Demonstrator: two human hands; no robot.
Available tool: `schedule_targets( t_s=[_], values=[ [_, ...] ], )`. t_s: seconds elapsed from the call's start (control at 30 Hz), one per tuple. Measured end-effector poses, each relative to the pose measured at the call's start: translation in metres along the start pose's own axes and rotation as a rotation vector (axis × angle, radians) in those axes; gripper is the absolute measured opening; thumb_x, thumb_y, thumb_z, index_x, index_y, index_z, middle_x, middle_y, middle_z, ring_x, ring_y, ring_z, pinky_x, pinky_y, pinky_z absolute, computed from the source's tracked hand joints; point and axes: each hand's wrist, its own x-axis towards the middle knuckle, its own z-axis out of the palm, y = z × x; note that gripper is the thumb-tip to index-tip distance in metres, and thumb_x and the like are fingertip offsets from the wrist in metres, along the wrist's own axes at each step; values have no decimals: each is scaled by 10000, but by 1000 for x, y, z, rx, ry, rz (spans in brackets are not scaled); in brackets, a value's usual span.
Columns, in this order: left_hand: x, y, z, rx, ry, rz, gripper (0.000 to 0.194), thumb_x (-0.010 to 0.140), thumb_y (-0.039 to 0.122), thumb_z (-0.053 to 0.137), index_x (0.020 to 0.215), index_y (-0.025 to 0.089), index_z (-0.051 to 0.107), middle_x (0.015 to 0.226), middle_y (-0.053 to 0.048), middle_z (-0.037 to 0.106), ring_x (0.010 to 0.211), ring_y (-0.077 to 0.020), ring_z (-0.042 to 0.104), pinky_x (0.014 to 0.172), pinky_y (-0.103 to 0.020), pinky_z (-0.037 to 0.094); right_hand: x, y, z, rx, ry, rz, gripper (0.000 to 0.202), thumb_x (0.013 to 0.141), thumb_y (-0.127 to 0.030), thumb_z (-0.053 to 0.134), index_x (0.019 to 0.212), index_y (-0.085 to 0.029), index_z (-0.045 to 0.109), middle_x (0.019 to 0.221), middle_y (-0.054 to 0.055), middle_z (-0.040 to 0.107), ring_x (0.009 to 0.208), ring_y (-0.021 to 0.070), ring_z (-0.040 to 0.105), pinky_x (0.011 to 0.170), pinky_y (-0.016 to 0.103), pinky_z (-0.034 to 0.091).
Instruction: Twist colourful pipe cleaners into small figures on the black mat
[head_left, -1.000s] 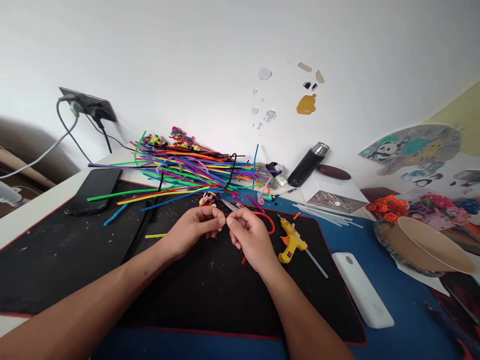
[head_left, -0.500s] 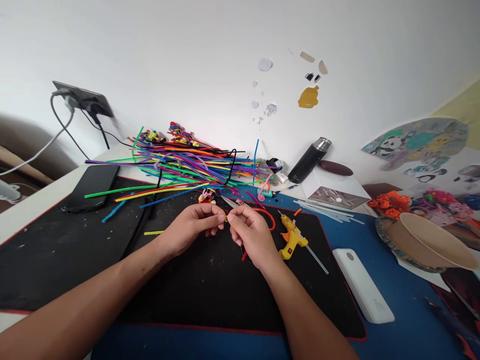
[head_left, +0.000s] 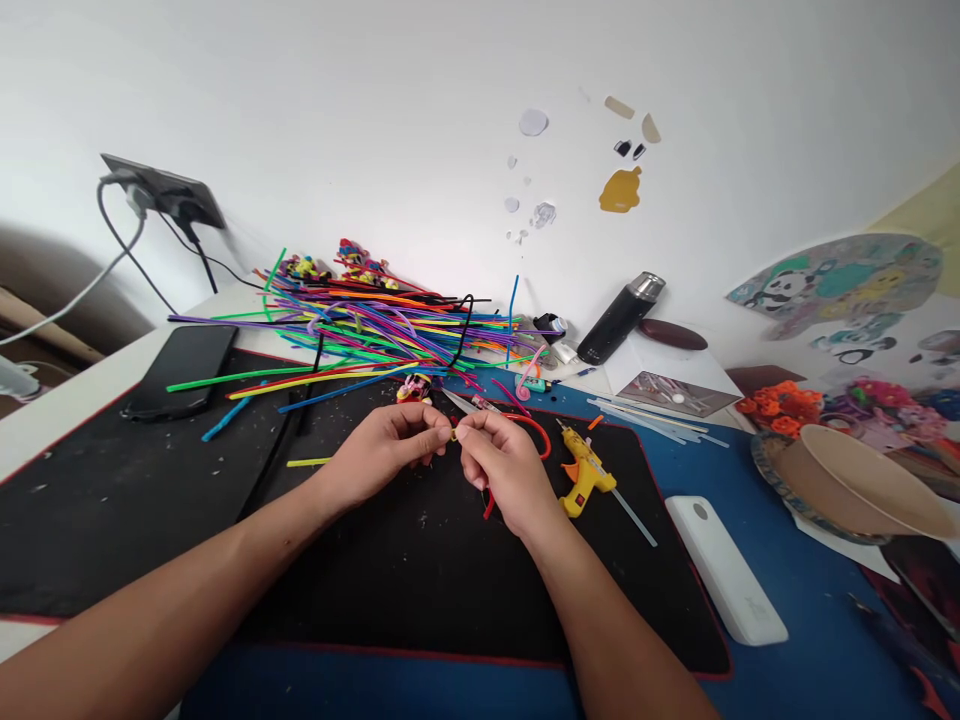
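Above the black mat (head_left: 375, 590), my left hand (head_left: 390, 448) and my right hand (head_left: 506, 470) meet fingertip to fingertip. Both are closed in a pinch on a small yellow piece of pipe cleaner (head_left: 453, 435), mostly covered by the fingers. Just behind them lie red-handled scissors (head_left: 541, 436), partly hidden under my right hand. A small figure of coiled pipe cleaner (head_left: 415, 388) sits beyond my left hand. Left of that hand, a short yellow pipe cleaner (head_left: 307, 462) rests on the mat.
A heap of coloured pipe cleaners (head_left: 375, 325) stretches along the wall. To the right lie a yellow glue gun (head_left: 585, 475), a white power bank (head_left: 727, 570) and clear glue sticks (head_left: 652, 420). A black flask (head_left: 622, 318) leans behind; a phone (head_left: 184, 372) lies at left.
Both hands stay in nearly the same place, with fingertips still together on the yellow piece. The view has shifted very slightly.
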Motion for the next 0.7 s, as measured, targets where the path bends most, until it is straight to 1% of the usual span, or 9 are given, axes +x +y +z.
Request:
schedule_targets(
  t_s=[0.1,0.23,0.53,0.7],
  values=[
    [0,1,0,-16,-6,0,418,813,588,799,825,178,715,746,-11,652,656,-150,541,642,-277,445,0,-2,0,-12,8,-4,245,871,-432,708,850,-202,624,518,-68,532,440,95,420,439,224,304],
    [0,1,-1,-2,-19,-1,374,835,541,796,805,177,715,740,-2,642,661,-144,533,647,-272,427,-1,-3,1,-37,2,-15,255,876,-443,711,864,-203,626,515,-73,532,428,90,419,435,222,299],
    [1,-3,-2,-22,-18,18,339,864,504,777,830,176,696,734,11,600,654,-138,521,642,-269,419,-2,-4,0,-64,-13,-33,277,894,-465,700,887,-198,628,541,-70,546,437,87,428,449,225,309],
    [3,-7,-3,-101,-13,11,337,868,490,785,837,167,696,726,12,601,640,-129,523,626,-261,422,-1,-2,0,-61,-35,-49,273,882,-456,720,907,-198,637,554,-70,547,446,88,436,449,224,313]
  ],
)
